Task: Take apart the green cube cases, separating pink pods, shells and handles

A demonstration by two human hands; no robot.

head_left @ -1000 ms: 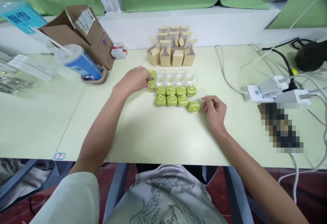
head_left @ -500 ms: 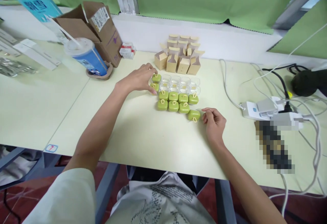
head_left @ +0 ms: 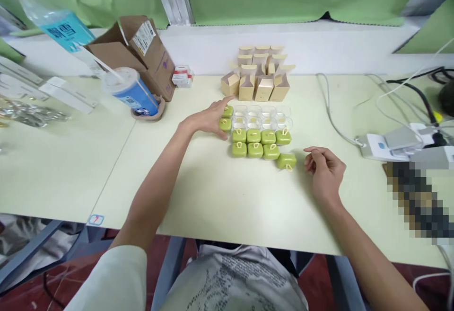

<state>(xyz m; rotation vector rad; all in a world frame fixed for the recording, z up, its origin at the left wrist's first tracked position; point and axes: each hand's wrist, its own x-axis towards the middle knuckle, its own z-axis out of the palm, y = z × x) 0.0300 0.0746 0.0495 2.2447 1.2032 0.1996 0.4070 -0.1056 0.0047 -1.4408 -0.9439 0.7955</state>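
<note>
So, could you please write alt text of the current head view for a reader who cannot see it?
A person's left hand is spread open beside two green cases on a table; the right hand, loosely curled, is near another green case. More cases form rows before clear cups, with small cartons behind.

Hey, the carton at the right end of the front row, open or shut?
Open: on that carton, the top flap stands raised.

Glossy green lids [head_left: 253, 135], clear plastic cups [head_left: 268, 120], matt cardboard boxes [head_left: 246, 89], smooth table [head_left: 220, 197]
</note>
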